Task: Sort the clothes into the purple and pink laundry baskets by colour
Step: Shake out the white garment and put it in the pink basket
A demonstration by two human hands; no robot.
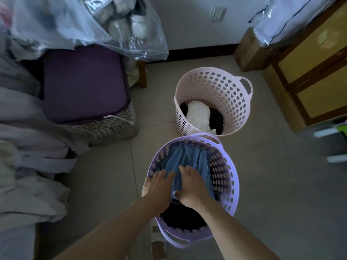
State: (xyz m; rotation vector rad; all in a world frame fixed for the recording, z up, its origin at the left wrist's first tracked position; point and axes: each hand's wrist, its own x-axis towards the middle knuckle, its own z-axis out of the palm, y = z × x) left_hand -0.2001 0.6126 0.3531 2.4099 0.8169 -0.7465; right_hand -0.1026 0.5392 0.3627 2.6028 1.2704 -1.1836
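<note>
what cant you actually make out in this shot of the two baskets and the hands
Head view only:
- What lies under the blue denim in the purple basket: the denim, left hand and right hand cover it; only a dark garment shows.
- Right hand's grip: fingertips are tucked out of sight.
- Pink basket bottom: white garment and dark cloth hide it.
- Clear plastic bag contents: glare, blur.

A: non-task stuff, left side?
B: woven basket on tile floor, purple cushion on top. clear plastic bag of soft items above it. pale bedding heaped at far left

A: right side?
B: yellow wooden cabinet, cardboard box beside it against the wall. wall socket up top
</note>
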